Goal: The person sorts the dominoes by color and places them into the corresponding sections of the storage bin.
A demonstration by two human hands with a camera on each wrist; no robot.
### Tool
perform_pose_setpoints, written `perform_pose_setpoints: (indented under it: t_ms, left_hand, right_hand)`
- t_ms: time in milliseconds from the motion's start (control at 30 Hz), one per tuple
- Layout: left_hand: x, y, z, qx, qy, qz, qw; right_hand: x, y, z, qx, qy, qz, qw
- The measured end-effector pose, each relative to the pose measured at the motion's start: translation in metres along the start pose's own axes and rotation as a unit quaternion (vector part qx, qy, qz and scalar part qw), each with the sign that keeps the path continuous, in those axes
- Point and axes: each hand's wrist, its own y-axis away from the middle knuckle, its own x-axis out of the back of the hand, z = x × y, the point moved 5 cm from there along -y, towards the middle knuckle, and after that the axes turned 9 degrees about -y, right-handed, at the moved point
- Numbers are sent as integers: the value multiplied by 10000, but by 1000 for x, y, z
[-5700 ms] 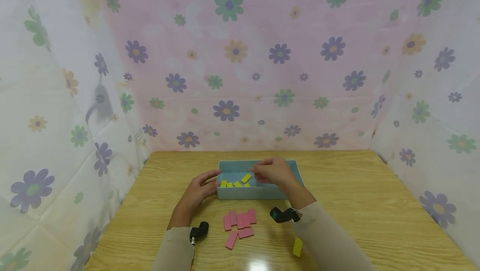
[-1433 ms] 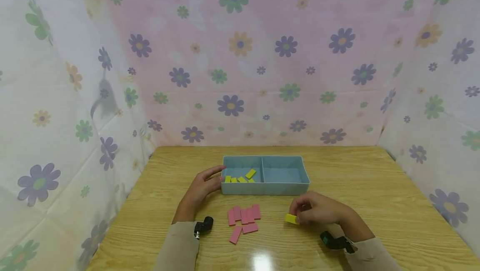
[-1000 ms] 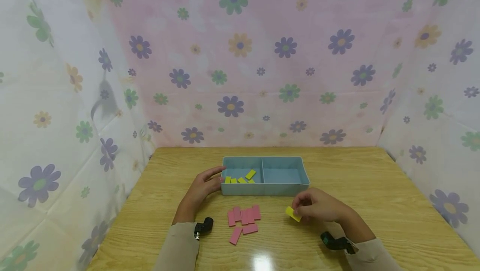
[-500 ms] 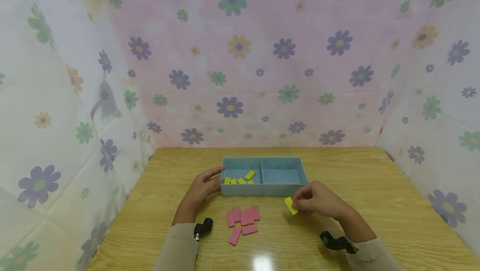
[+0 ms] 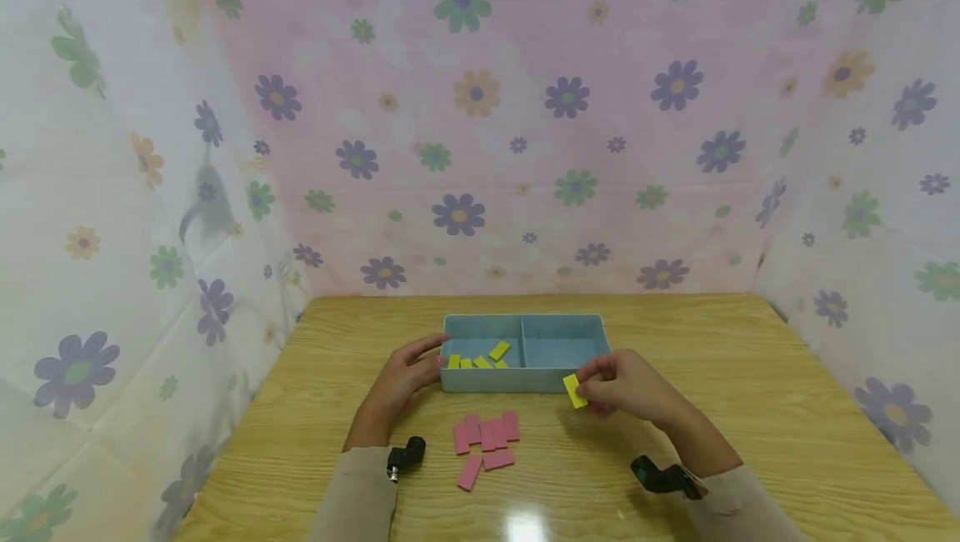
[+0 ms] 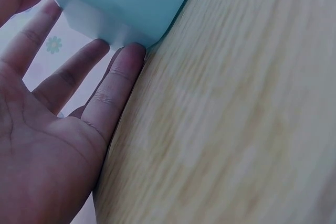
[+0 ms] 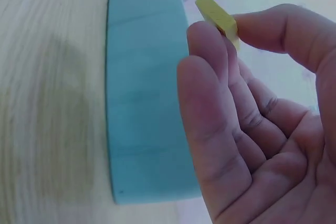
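Observation:
A light-blue box (image 5: 502, 381) with two compartments stands on the wooden table. My left hand (image 5: 401, 379) rests against its left end; in the left wrist view, the mostly straight fingers (image 6: 113, 85) touch the end wall. Between thumb and fingertips, my right hand (image 5: 633, 388) pinches a small yellow rectangular block (image 5: 574, 391), held in front of the box's right half. The right wrist view has that same yellow block (image 7: 216, 15) above the level of the box wall (image 7: 147, 93). Several yellow blocks (image 5: 499, 350) lie in the left compartment; nothing shows in the right one.
Several pink blocks (image 5: 487, 435) lie on the table (image 5: 360, 321) in front of the box, between my forearms. A flowered cloth (image 5: 517, 125) hangs behind the table and along both sides.
Earlier my right hand was over the box, then took the yellow block from the table at front right. It has since lifted it up and forward toward the box. The left hand stays put.

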Motion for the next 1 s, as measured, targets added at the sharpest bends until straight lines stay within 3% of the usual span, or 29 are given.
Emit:
perform_pose_setpoints:
  t_ms: [433,767,1000]
  left_hand:
    - [1,1,0,-72,-60,-14,10000]
    - [0,-1,0,-71,-93,-17,9999]
    - [0,0,-2,-76,-60,-17,10000]
  right_hand:
    - [-4,-14,-18,-10,227,589,9980]
    - [-4,-24,-23,-273,-95,1206,9923]
    - [-7,-28,-34,16,-175,1394,9901]
